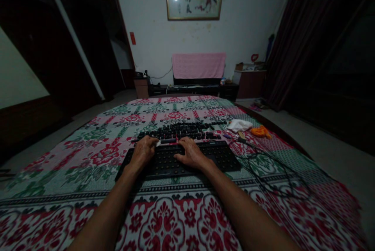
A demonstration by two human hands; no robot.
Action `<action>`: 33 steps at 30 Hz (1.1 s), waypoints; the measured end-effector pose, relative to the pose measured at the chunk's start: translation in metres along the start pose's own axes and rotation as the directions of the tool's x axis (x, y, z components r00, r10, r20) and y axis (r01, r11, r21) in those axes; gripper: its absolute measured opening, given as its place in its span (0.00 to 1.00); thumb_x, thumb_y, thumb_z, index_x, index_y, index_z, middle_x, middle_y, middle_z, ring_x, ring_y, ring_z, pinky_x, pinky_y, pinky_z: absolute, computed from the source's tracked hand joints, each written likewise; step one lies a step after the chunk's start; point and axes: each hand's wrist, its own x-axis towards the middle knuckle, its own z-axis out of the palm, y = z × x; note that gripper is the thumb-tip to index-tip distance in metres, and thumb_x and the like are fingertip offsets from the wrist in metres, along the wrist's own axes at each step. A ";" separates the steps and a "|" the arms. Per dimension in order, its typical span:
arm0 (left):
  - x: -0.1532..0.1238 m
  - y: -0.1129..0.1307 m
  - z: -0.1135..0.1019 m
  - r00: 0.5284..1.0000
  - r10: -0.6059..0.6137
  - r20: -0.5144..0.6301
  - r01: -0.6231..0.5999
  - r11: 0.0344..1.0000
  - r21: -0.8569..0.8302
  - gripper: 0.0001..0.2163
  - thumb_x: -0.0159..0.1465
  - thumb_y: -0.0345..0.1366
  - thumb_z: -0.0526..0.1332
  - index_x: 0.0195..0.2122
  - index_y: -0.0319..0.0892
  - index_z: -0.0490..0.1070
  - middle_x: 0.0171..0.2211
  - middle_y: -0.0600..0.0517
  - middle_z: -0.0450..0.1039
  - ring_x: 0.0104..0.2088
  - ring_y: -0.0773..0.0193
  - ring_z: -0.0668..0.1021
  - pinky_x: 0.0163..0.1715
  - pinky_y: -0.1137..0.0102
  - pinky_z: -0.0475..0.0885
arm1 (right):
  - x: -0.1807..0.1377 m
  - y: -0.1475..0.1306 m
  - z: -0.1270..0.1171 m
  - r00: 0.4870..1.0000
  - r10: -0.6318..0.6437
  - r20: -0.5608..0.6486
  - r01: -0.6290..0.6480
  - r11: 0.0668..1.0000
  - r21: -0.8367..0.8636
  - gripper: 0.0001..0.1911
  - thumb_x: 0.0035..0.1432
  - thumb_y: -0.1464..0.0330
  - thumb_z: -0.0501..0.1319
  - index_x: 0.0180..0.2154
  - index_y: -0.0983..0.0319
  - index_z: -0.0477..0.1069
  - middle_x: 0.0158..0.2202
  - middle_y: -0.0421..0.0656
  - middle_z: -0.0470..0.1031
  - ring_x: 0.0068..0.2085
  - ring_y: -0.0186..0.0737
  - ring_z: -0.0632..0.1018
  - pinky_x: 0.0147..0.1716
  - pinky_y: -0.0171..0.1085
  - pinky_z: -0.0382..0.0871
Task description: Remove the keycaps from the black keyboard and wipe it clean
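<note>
A black keyboard base point(166, 165) with its keycaps off lies across the tablecloth in front of me. My left hand point(145, 149) is over its left half, fingers pinched around a small white piece point(158, 142) that looks like tissue or cloth. Between my hands, along the far edge, is a long dark bar point(168, 140), perhaps the space bar key. My right hand point(191, 153) rests on the middle of the keyboard, thumb apart and fingertips by the bar's right end. Whether those fingers grip the bar is unclear. Loose black keycaps point(187, 129) are spread in rows just beyond.
To the right lie a crumpled white cloth point(240, 125), an orange cloth point(260, 131) and a coiled black cable point(275, 173). A patterned tablecloth point(96, 180) covers the table. Against the far wall, a pink towel point(199, 65) drapes over what looks like a television.
</note>
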 end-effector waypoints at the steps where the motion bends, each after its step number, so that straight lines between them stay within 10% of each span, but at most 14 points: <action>1: 0.000 0.001 0.001 1.000 0.021 0.012 -0.021 1.000 -0.001 0.15 0.58 0.28 0.51 0.40 0.42 0.75 0.34 0.48 0.71 0.36 0.62 0.74 0.39 0.70 0.68 | 0.000 0.000 0.000 1.000 -0.003 -0.002 0.003 1.000 0.000 0.20 0.48 0.63 0.64 0.42 0.66 0.69 0.45 0.48 0.66 0.46 0.42 0.67 0.47 0.41 0.62; 24: -0.009 -0.040 -0.009 0.995 0.001 0.096 -0.008 0.997 0.074 0.17 0.55 0.25 0.50 0.38 0.43 0.75 0.32 0.48 0.71 0.35 0.62 0.73 0.36 0.70 0.68 | 0.000 0.004 0.003 1.000 -0.029 -0.011 0.029 0.999 -0.014 0.20 0.48 0.62 0.64 0.42 0.66 0.69 0.45 0.48 0.66 0.46 0.42 0.67 0.48 0.41 0.61; 33: -0.026 -0.051 0.009 0.982 -0.072 -0.173 0.073 0.997 -0.003 0.15 0.57 0.27 0.50 0.39 0.42 0.73 0.36 0.48 0.73 0.40 0.61 0.73 0.44 0.66 0.68 | -0.001 0.004 0.005 0.999 -0.044 -0.025 0.043 0.999 -0.023 0.21 0.49 0.63 0.63 0.44 0.65 0.68 0.46 0.48 0.66 0.47 0.43 0.67 0.48 0.42 0.61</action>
